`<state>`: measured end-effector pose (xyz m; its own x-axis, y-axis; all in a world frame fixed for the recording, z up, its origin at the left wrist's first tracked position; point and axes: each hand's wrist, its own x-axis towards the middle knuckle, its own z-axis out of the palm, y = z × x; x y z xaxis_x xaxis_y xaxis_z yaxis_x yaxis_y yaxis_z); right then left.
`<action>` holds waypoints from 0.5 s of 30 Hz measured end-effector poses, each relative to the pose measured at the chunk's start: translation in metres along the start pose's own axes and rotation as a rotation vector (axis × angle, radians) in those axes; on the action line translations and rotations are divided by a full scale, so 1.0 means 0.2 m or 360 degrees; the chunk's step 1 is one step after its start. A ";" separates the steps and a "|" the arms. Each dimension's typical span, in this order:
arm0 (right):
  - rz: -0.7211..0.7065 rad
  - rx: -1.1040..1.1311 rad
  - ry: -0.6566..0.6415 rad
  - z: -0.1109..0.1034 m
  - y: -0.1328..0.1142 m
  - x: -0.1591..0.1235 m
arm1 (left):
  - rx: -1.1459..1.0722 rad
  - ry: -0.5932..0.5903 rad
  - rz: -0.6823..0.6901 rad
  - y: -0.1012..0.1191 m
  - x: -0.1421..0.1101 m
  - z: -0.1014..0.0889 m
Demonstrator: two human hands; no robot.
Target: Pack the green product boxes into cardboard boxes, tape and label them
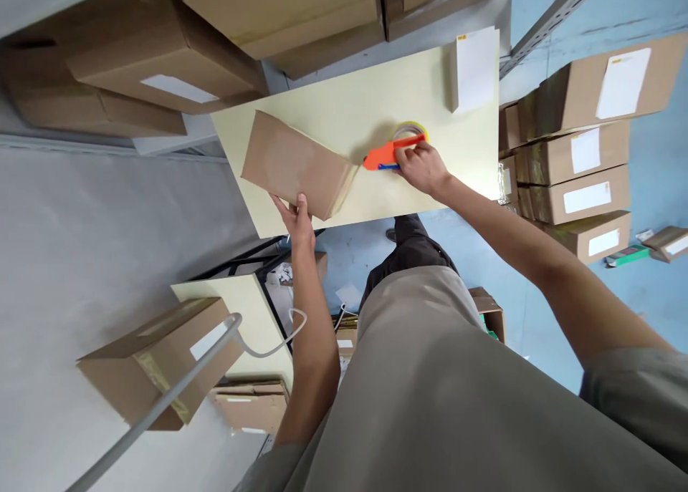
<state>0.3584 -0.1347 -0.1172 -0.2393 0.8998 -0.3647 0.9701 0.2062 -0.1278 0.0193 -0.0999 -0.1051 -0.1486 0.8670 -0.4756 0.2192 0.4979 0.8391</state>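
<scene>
Hands (pixel 423 167) (pixel 299 223) at cream table (pixel 370 105), shelved boxes (pixel 290 12)

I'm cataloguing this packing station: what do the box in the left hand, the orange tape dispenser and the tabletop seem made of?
The box: cardboard, mostly matte, judging by its dull brown faces. The tape dispenser: probably smooth moulded plastic, given its evenly bright orange body. The tabletop: perhaps laminate, smooth and pale cream with no visible grain, though painted board is possible.
</scene>
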 end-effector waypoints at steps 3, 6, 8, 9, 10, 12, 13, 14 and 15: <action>-0.0094 -0.0044 0.0091 -0.01 0.00 0.17 | 0.0016 -0.0046 0.0025 -0.02 0.01 -0.02; -0.0220 -0.0073 0.0125 0.00 0.02 0.23 | 0.0033 -0.0110 0.0025 -0.02 0.04 -0.07; -0.0296 -0.0092 0.0104 0.00 0.03 0.22 | 0.0022 -0.0172 0.0037 -0.01 0.07 -0.13; -0.0336 -0.0101 0.0080 0.00 0.02 0.21 | 0.0025 -0.0204 0.0050 0.00 0.09 -0.16; -0.0381 -0.0105 0.0048 0.00 0.00 0.20 | 0.0045 -0.0230 0.0065 0.02 0.12 -0.19; -0.0497 -0.0101 -0.0021 0.00 -0.07 0.17 | 0.0154 -0.0264 0.0096 0.07 0.18 -0.25; -0.0564 -0.0094 -0.0051 0.01 -0.12 0.16 | 0.0236 -0.0272 0.0111 0.10 0.21 -0.26; -0.0626 -0.0081 -0.0080 0.01 -0.18 0.15 | 0.0329 -0.0271 0.0123 0.12 0.25 -0.27; -0.0677 -0.0063 -0.0107 0.01 -0.25 0.14 | 0.0427 -0.0253 0.0131 0.15 0.29 -0.26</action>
<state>0.3028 -0.1214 -0.1224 -0.6192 0.7046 -0.3467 0.7848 0.5693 -0.2448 -0.0326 -0.0354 -0.0931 0.0284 0.8864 -0.4620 0.4739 0.3950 0.7870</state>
